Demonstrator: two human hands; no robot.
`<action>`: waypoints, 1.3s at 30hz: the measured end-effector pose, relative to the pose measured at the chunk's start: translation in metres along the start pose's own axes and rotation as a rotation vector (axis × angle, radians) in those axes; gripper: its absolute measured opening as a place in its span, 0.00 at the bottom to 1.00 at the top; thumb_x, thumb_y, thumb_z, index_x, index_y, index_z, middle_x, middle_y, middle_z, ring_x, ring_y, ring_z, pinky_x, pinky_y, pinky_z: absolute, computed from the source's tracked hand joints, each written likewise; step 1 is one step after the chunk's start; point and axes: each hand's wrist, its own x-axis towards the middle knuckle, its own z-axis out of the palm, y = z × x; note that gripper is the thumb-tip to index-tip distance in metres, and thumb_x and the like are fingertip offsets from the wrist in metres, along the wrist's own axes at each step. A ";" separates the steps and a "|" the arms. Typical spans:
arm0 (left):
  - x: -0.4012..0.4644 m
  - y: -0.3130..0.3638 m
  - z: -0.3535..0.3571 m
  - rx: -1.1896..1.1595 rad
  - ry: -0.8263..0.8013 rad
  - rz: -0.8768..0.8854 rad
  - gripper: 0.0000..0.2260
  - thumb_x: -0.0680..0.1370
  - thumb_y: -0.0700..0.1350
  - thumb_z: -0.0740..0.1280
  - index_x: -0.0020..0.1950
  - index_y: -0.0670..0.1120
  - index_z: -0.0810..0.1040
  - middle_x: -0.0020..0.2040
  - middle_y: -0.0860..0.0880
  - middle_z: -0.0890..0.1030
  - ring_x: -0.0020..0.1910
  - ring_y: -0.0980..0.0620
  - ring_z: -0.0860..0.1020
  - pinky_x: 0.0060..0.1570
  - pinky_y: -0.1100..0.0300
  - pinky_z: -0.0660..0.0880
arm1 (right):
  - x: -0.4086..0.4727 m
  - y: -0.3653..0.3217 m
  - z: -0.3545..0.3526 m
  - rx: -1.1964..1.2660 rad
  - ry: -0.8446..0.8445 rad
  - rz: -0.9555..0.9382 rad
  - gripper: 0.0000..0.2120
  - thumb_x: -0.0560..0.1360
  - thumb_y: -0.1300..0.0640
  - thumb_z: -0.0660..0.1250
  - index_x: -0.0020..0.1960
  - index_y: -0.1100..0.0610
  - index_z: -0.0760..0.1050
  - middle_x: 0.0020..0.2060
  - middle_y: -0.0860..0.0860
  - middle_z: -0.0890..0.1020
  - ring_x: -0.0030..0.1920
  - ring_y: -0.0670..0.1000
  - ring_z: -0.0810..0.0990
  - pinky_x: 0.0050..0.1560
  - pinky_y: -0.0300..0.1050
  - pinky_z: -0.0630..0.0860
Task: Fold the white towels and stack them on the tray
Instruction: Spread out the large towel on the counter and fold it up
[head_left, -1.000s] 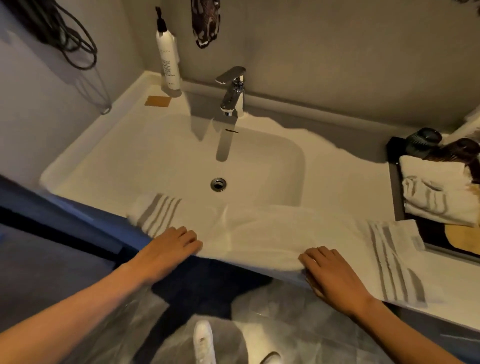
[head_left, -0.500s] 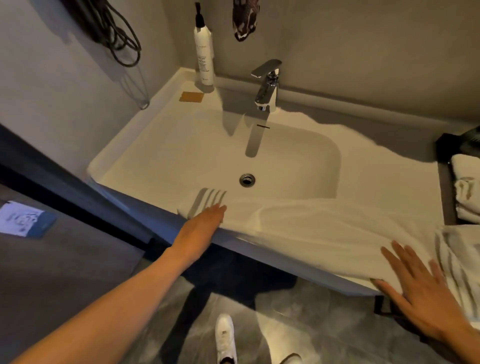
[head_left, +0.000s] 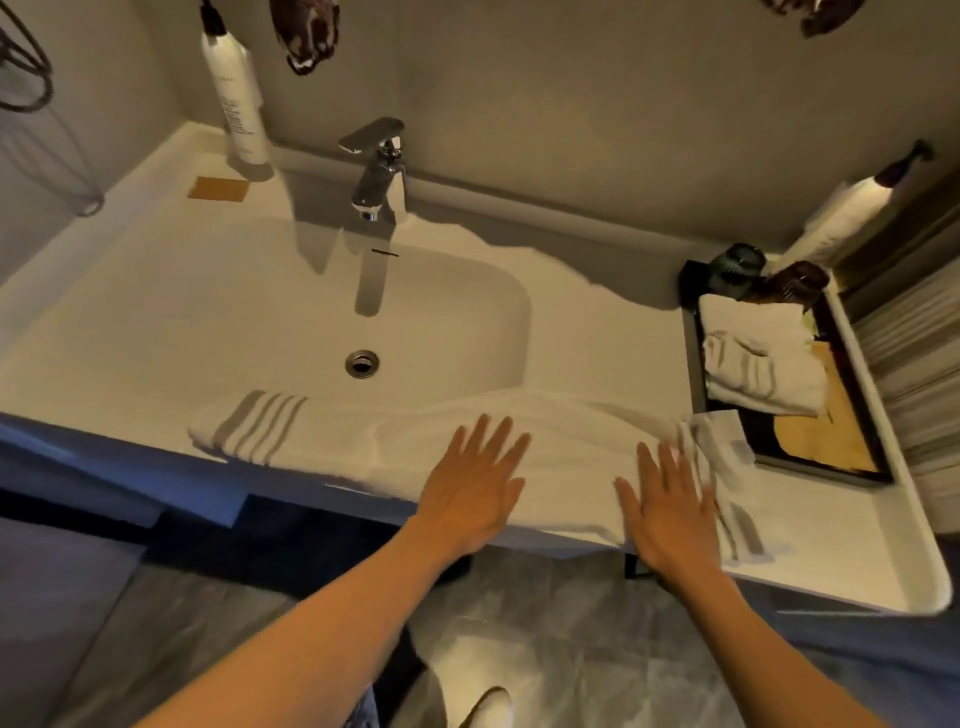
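Towel (head_left: 332, 441) lies along the counter edge — both hands, left (head_left: 470, 491) and right (head_left: 667, 512), pressing flat-fingered on it.

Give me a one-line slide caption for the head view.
Left hand and right hand press flat on a long white grey-striped towel along the white sink counter's front edge, beside the dark rectangular tray.

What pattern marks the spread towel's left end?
Grey stripes on the white towel, clearest in the head view.
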 end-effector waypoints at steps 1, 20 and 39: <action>-0.004 -0.008 0.011 0.017 0.000 -0.024 0.28 0.82 0.62 0.39 0.81 0.55 0.43 0.82 0.49 0.43 0.81 0.46 0.43 0.78 0.49 0.39 | -0.004 0.014 0.005 0.004 -0.013 -0.003 0.34 0.79 0.33 0.41 0.80 0.47 0.46 0.81 0.50 0.46 0.80 0.52 0.43 0.77 0.58 0.42; 0.041 0.079 0.014 -0.017 -0.057 0.115 0.30 0.81 0.60 0.37 0.82 0.50 0.43 0.82 0.48 0.43 0.81 0.46 0.42 0.77 0.48 0.36 | 0.004 0.005 -0.030 0.148 0.419 0.141 0.16 0.75 0.59 0.67 0.61 0.63 0.76 0.57 0.64 0.79 0.56 0.65 0.77 0.55 0.57 0.74; 0.049 0.081 0.007 -0.545 0.104 -0.151 0.15 0.80 0.47 0.65 0.66 0.50 0.78 0.59 0.44 0.78 0.55 0.47 0.77 0.52 0.60 0.70 | 0.022 -0.065 -0.121 0.506 0.022 0.194 0.23 0.75 0.42 0.66 0.62 0.56 0.74 0.56 0.58 0.81 0.55 0.61 0.80 0.48 0.49 0.75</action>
